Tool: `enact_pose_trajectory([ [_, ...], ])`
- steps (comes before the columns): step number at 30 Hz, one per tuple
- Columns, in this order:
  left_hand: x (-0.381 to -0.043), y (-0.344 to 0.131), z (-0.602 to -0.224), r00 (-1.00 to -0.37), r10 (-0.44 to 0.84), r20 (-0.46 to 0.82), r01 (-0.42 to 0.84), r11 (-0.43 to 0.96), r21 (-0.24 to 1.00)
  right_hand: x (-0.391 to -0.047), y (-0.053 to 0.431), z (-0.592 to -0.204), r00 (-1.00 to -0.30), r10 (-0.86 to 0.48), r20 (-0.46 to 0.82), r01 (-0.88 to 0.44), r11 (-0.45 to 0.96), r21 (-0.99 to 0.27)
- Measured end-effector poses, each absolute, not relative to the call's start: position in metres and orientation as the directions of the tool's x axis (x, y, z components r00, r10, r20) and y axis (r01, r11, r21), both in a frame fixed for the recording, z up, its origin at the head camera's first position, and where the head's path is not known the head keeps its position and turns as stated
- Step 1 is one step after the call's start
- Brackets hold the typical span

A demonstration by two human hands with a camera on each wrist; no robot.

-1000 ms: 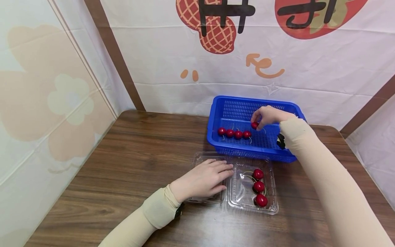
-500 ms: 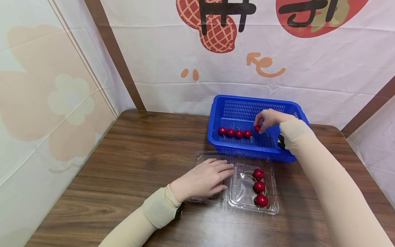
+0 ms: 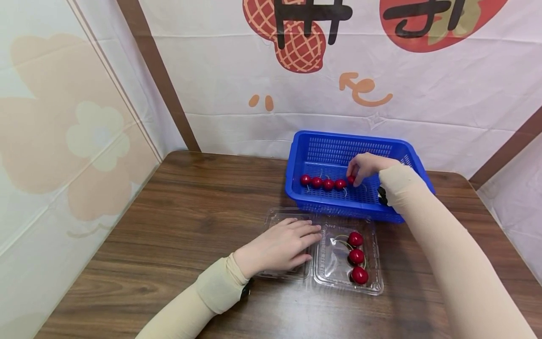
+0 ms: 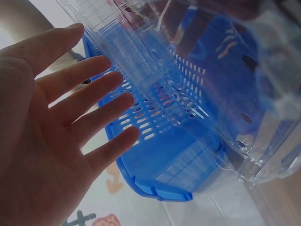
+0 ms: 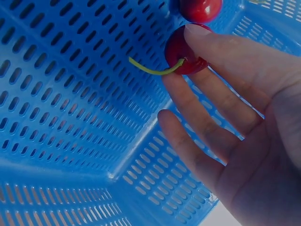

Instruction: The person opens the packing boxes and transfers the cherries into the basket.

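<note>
My right hand (image 3: 365,165) pinches a red cherry (image 5: 176,49) between thumb and fingers, low inside the blue basket (image 3: 351,137). The cherry's green stem (image 5: 153,71) sticks out free in the right wrist view. Just left of it in the head view, several cherries (image 3: 328,184) form a row on the basket floor. My left hand (image 3: 277,247) lies with straight, spread fingers over the left half of a clear plastic clamshell box (image 3: 301,273). Three cherries (image 3: 356,256) with stems line the right side of the box's other half (image 3: 332,278).
The basket stands at the back of the wooden table (image 3: 178,212), close to a printed cloth wall (image 3: 220,84). Directly in front of it lies the opened clamshell. Another cloth wall (image 3: 97,188) runs along the left side.
My right hand has lowered the cherry towards the basket floor, and in the last half second has shifted it slightly left, close to the row's end. My left hand stays put.
</note>
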State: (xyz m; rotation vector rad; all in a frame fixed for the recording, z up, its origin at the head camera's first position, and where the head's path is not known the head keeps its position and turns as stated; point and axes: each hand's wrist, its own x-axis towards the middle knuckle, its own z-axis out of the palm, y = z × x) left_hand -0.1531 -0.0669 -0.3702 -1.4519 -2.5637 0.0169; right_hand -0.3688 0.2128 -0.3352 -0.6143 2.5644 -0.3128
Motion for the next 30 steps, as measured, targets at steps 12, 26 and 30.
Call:
enact_pose_trajectory([
  [12,-0.1516,-0.0661,-0.3709,-0.511,0.847,0.148,0.844,0.527,-0.100,-0.3648,0.2091,-0.3414,-0.781,-0.457,-0.426,-0.354,0.885,-0.301],
  [26,-0.1525,-0.0660,-0.3709,-0.504,0.850,0.156,0.847,0.521,-0.102,-0.3634,0.2069,-0.3448,-0.777,-0.457,-0.434,-0.363,0.887,-0.284],
  [30,-0.1526,-0.0663,-0.3703,-0.501,0.850,0.162,0.848,0.519,-0.105,-0.3642,0.2064,-0.3444,-0.777,-0.458,-0.431,-0.369,0.887,-0.277],
])
